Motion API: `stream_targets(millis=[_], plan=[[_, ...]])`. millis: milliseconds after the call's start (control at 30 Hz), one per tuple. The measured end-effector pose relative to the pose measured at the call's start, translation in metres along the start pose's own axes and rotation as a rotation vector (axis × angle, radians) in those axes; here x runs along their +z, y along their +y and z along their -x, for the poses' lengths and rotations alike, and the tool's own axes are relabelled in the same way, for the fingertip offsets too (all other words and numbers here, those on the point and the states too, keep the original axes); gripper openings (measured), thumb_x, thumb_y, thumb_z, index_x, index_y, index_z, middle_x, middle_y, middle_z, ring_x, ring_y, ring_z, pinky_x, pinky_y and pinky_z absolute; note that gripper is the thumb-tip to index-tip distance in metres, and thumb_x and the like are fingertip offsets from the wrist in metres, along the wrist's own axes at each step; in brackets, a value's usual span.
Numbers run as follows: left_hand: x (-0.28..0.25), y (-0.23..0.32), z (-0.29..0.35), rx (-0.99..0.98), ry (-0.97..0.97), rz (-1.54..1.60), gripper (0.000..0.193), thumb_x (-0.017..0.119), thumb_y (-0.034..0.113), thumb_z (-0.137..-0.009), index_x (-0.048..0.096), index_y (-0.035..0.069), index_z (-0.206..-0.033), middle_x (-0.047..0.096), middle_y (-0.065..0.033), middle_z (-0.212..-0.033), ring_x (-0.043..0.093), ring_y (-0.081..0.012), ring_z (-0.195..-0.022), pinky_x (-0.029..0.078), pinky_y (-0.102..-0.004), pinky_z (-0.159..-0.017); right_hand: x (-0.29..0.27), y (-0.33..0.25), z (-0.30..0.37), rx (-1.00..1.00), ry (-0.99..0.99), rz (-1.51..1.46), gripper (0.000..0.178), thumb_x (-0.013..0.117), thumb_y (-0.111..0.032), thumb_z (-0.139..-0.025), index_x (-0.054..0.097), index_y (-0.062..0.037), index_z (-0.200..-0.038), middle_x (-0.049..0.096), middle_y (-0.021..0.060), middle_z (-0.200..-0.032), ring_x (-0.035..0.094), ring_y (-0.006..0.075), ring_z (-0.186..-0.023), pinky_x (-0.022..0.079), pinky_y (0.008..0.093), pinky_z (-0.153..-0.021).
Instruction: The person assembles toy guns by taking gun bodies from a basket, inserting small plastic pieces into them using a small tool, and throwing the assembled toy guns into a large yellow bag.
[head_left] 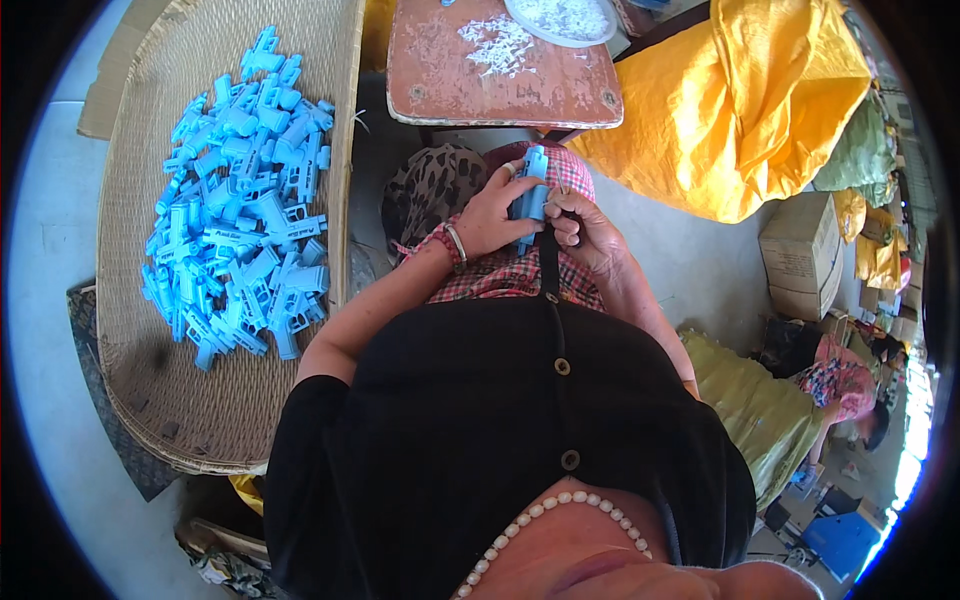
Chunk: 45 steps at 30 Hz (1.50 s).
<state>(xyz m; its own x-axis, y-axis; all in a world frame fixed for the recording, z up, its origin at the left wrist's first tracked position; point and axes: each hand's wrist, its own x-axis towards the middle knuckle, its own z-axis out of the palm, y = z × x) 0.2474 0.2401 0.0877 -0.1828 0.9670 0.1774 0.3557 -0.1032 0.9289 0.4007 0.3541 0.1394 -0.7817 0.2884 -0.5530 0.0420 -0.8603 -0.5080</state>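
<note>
My left hand (487,215) is closed around a light blue plastic toy pistol (532,180), held upright above my lap. On the toy's right side, my right hand (590,235) is closed in a pinch against it. Whatever those fingertips hold is too small to make out. To my left, a heap of similar blue toy pistols (240,215) lies in a large woven tray (125,350). Small white pieces (497,45) are scattered on a worn reddish-brown stool top (430,85) in front of me. More of them fill a round white dish (560,35) at its far edge.
An orange-yellow sheet (740,110) drapes beside the stool on the right. Beyond it stands a cardboard box (800,255). Lower right, near a filled olive-green sack (750,410), another person (840,380) bends over. A patterned cloth (435,190) covers my left knee.
</note>
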Motion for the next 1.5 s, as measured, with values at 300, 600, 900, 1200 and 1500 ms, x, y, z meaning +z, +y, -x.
stream_targets(millis=[300, 600, 900, 1200, 1500], plan=[[-0.005, 0.001, -0.001, -0.022, -0.009, 0.018, 0.060, 0.073, 0.024, -0.070, 0.049, 0.009, -0.124, 0.030, -0.0225, -0.137, 0.032, -0.0379, -0.128, 0.031, -0.0405, -0.104, -0.003, -0.011, -0.003, 0.064, 0.035, 0.130, 0.008, 0.059, -0.010, -0.085, 0.054, -0.0075, -0.091, 0.052, 0.0010, -0.071, 0.044, 0.0045, -0.050, 0.035, 0.0180, -0.041], [-0.003, 0.000, -0.001, -0.028, -0.026, 0.124, 0.053, 0.069, 0.027, -0.077, 0.050, 0.010, -0.123, 0.025, -0.0224, -0.139, 0.027, -0.0371, -0.131, 0.028, -0.0421, -0.105, 0.001, -0.008, -0.004, -0.011, 0.056, 0.150, 0.008, 0.059, -0.011, -0.088, 0.055, -0.0067, -0.094, 0.055, 0.0006, -0.075, 0.047, 0.0049, -0.053, 0.039, 0.0185, -0.046], [0.002, -0.001, -0.003, -0.092, 0.009, 0.187, 0.045, 0.066, 0.025, -0.079, 0.053, 0.011, -0.120, 0.023, -0.0248, -0.139, 0.023, -0.0406, -0.131, 0.026, -0.0439, -0.105, -0.011, 0.008, -0.008, -0.239, -0.031, 0.513, 0.009, 0.058, -0.012, -0.089, 0.057, -0.0067, -0.096, 0.054, -0.0022, -0.075, 0.046, 0.0028, -0.057, 0.036, 0.0175, -0.049], [-0.006, 0.015, 0.004, 0.091, -0.015, -0.057, 0.054, 0.069, 0.024, -0.077, 0.049, 0.008, -0.124, 0.015, -0.0300, -0.143, 0.018, -0.0449, -0.134, 0.027, -0.0440, -0.106, 0.000, 0.016, 0.006, -0.384, 0.021, 0.792, 0.006, 0.059, -0.008, -0.089, 0.055, -0.0081, -0.093, 0.052, -0.0028, -0.076, 0.047, 0.0027, -0.061, 0.039, 0.0178, -0.054], [-0.008, 0.004, -0.012, -0.085, 0.110, -0.230, 0.062, 0.066, 0.042, -0.075, 0.049, 0.011, -0.126, 0.027, -0.0282, -0.139, 0.049, -0.0420, -0.113, 0.044, -0.0422, -0.092, 0.004, -0.008, -0.017, -0.389, 0.143, 0.829, 0.015, 0.058, -0.015, -0.090, 0.054, -0.0069, -0.102, 0.052, -0.0025, -0.067, 0.046, 0.0018, -0.056, 0.035, 0.0160, -0.049]])
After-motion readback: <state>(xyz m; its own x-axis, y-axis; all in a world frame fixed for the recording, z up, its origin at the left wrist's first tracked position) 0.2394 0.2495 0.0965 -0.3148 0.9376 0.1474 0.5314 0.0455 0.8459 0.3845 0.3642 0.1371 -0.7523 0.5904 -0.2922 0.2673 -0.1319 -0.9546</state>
